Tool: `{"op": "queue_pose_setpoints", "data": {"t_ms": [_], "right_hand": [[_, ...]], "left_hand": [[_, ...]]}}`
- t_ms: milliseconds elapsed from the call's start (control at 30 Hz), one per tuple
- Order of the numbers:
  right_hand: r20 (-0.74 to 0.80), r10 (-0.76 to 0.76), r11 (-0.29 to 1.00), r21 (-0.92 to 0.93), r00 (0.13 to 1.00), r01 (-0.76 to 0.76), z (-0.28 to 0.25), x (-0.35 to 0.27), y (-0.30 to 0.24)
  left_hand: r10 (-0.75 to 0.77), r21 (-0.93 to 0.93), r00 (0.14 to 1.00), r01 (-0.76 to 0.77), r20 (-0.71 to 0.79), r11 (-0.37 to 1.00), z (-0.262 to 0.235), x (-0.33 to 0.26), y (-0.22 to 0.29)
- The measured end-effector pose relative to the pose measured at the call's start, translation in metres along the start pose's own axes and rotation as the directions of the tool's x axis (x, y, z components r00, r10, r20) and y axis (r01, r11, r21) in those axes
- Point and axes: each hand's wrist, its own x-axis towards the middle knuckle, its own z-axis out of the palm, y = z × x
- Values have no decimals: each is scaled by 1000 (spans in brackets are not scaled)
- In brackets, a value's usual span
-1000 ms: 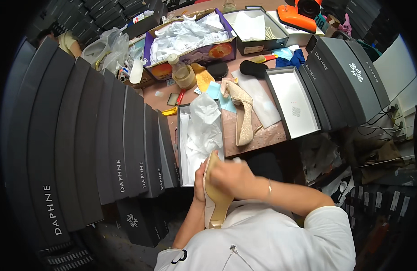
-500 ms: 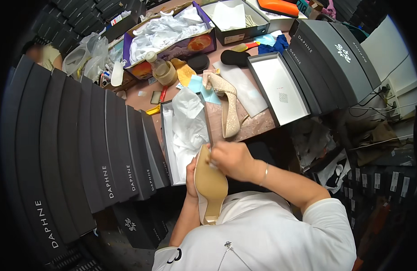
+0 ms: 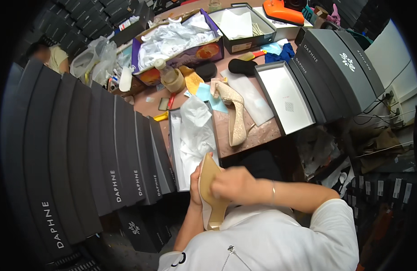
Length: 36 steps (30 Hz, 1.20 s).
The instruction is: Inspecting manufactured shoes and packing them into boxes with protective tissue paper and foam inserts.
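My left hand (image 3: 196, 189) is closed round the side of a high-heeled shoe (image 3: 208, 174), held sole up with its toe pointing away from me. The sole is smooth and tan, and the heel is nearest my body. Against the right side of the sole, my right hand (image 3: 235, 185) is curled closed and blurred by motion; whatever its fingers hold is hidden. Just beyond, an open shoe box (image 3: 183, 180) contains crumpled white tissue paper (image 3: 197, 135). The matching glittery beige shoe (image 3: 237, 119) lies on its side on the table.
Dark shoe boxes (image 3: 100, 149) stand in a row on the left, with more boxes (image 3: 328, 77) at the right. An empty white-lined box tray (image 3: 287, 101) lies beside them. Behind are a purple carton (image 3: 204, 53) of tissue and a pump bottle (image 3: 172, 80). Someone sits far left.
My right hand has moved down the sole, from near the toe toward the middle. The left hand still grips the shoe. The whole view has shifted slightly.
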Motion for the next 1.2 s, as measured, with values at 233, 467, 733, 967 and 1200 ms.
{"op": "queue_pose_setpoints", "data": {"t_ms": [233, 467, 733, 967, 1200], "right_hand": [[68, 45, 992, 115, 997, -53, -4, 2, -17], [22, 144, 990, -15, 989, -144, 13, 24, 8], [118, 101, 992, -81, 988, -92, 13, 33, 4], [115, 75, 997, 4, 991, -76, 9, 26, -13], [84, 175, 984, -55, 981, -171, 12, 28, 44]], "left_hand": [[36, 91, 977, -57, 212, 994, -10, 0, 11], [-71, -16, 969, 77, 238, 997, -29, 7, -8], [-30, -121, 998, 23, -57, 992, -3, 3, -1], [-39, 56, 999, 41, -21, 998, -16, -3, -10], [-69, -63, 994, 64, -89, 996, 2, 1, 2]]}}
